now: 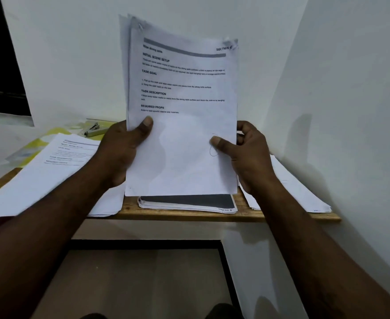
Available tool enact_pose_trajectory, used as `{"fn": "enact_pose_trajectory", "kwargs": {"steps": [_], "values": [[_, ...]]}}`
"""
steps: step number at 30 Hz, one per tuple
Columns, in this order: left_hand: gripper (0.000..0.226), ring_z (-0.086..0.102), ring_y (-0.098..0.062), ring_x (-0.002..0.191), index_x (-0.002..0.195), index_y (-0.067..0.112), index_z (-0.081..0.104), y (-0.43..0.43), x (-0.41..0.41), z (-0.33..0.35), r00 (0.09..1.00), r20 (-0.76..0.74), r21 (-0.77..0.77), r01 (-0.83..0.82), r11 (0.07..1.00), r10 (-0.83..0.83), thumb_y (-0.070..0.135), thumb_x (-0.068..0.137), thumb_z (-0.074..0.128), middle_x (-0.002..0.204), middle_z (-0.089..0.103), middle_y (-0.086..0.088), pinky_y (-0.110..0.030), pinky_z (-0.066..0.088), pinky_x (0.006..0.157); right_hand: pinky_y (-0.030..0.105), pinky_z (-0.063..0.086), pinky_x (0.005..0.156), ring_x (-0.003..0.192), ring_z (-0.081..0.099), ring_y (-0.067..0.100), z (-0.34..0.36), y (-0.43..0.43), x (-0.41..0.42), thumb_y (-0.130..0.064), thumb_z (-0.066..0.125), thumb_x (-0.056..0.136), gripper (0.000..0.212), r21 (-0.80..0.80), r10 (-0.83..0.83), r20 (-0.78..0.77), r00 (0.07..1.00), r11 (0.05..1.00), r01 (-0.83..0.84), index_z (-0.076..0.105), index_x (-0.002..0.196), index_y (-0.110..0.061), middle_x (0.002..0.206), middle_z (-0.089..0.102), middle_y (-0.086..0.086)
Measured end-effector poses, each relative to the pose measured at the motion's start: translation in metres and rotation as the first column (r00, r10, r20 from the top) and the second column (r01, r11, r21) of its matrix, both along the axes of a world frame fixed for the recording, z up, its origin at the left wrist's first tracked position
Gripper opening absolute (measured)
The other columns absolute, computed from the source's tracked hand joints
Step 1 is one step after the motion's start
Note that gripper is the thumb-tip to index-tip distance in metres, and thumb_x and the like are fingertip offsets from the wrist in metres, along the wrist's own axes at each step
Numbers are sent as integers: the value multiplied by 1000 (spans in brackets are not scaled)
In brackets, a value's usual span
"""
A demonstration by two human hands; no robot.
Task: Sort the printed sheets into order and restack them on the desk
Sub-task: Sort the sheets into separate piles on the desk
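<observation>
Upright above the desk (189,214), the sheaf of printed sheets (182,111) is pinched at both lower edges: left hand (122,150) and right hand (247,155), thumbs in front, fingers behind.

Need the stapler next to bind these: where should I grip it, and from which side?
Probably pinch the stapler across its long sides, mid-body, coming from above on the left: it lies flat on the yellow folder, its length slanting away rightward.
</observation>
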State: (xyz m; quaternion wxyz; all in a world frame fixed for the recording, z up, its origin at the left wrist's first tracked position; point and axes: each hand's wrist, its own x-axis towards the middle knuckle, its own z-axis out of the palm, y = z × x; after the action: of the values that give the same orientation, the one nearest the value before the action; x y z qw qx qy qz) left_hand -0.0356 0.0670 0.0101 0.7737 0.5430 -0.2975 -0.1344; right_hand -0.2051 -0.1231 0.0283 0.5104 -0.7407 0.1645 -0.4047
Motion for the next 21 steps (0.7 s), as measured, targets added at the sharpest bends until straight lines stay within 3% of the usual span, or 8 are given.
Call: {"fn": "enact_pose_trajectory", "kwargs": {"steps": [6, 9, 13, 17, 21], "values": [[25, 78, -25, 96, 119, 15, 73, 7, -2, 1, 998, -48, 6, 42, 999, -42, 26, 97, 70, 106, 81, -4, -42, 65, 77, 36, 60, 91, 98, 73, 10, -9, 4, 10, -28, 79, 93, 26, -70, -147, -2, 989, 987, 146, 66, 116, -23, 110, 76, -9], [39, 77, -30, 101, 124, 11, 71, 11, 0, 0, 998, -50, 29, 42, 999, -41, 31, 91, 73, 112, 80, -9, -48, 63, 86, 31, 56, 89, 102, 69, 9, -11, 5, 13, -30, 71, 100, 15, -62, -144, -20, 989, 988, 142, 66, 114, -28, 110, 73, -13], [35, 78, -27, 97, 122, 12, 73, 16, 4, -2, 999, -46, 47, -18, 999, 20, 32, 93, 73, 108, 80, -6, -48, 62, 87, 31, 53, 90, 103, 67, 9, -9, 9, 16, -35, 64, 104, 9, -16, -83, -18, 996, 996, 83, 66, 112, -33, 111, 72, -13], [23, 78, -25, 93, 114, 17, 74, 19, 9, -5, 996, -45, 35, -77, 996, 79, 31, 95, 73, 104, 81, -3, -47, 62, 85, 35, 60, 90, 99, 73, 9, -11, 9, 17, -35, 78, 94, 20, -11, -96, 13, 995, 995, 97, 70, 110, -27, 106, 77, -13], [22, 78, -26, 94, 112, 19, 74, 24, 11, -10, 992, -50, 36, -118, 992, 119, 33, 94, 74, 104, 81, -2, -48, 62, 87, 25, 58, 79, 86, 72, 4, -18, 12, 17, -28, 86, 86, 24, -40, -198, 53, 979, 979, 200, 68, 101, -27, 93, 76, -10]]}}
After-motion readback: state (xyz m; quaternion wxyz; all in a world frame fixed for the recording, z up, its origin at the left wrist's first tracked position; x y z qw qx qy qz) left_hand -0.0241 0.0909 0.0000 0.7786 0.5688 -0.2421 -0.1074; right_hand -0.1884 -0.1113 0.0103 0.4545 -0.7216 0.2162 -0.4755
